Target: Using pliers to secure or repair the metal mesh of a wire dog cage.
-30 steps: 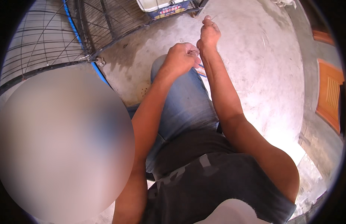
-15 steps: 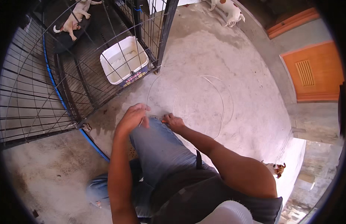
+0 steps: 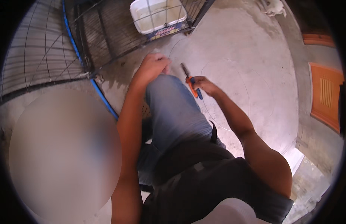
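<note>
My right hand (image 3: 206, 86) is closed around a pair of pliers (image 3: 195, 92) with orange and blue handles, just right of my bent knee. Their dark jaws point up and away from me, over the concrete floor. At the left side of the knee, my left hand (image 3: 155, 66) has its fingers curled on a thin wire (image 3: 173, 46). From those fingers the wire arcs up toward the cage. More thin wire (image 3: 247, 91) lies in a wide loop on the floor to the right. The left fingertips are slightly blurred.
A black wire cage (image 3: 105, 33) stands at the far left, holding a white tub (image 3: 160, 33) of cloudy liquid. A blue hose (image 3: 104, 98) runs along the cage's base. Part of a white animal (image 3: 274, 6) shows far right, near an orange vent panel (image 3: 327, 95).
My right hand has drawn away from the knee to the right, bringing the pliers into plain sight. The view has shifted, so the dogs in the cage and at the right are out of frame.
</note>
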The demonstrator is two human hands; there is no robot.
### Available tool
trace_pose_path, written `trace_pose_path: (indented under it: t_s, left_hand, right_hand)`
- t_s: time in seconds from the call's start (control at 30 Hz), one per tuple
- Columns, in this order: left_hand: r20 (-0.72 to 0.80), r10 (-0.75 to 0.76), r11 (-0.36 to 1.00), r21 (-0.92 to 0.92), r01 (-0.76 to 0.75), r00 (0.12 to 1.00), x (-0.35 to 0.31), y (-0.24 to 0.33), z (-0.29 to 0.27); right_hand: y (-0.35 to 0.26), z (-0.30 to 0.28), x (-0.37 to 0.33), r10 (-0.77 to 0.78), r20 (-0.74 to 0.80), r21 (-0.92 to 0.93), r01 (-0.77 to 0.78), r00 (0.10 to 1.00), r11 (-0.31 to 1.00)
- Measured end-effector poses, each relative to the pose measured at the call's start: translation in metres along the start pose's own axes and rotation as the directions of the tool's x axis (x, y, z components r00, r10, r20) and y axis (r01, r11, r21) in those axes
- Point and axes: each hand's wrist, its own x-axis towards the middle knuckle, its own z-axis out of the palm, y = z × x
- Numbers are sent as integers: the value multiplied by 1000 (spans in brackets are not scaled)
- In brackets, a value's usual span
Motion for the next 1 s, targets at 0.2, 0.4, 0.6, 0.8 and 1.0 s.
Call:
trace_pose_path:
  t_s: [0.2,0.4,0.6,0.8,1.0]
  left_hand:
    - [163,-15,996,93,0,986,-8,31,-9]
    - [361,15,993,-114,28,933,-24,40,-8]
    - [350,38,992,-122,5,936,-32,35,-15]
    - [286,35,999,-37,-26,958,-47,36,-23]
    - [239,86,995,-70,-71,967,-54,40,-24]
  right_hand:
    - [-29,-9,-34,-21,-34,-49,20,999,999]
    - [-115,18,-92,-205,-64,18,206,977,978]
    - [-118,48,-97,-175,-5,181,173,985,968]
    - [-91,52,-79,-319,58,481,254,946,839]
    - [-100,41,-68,-277,103,439,206,955,874]
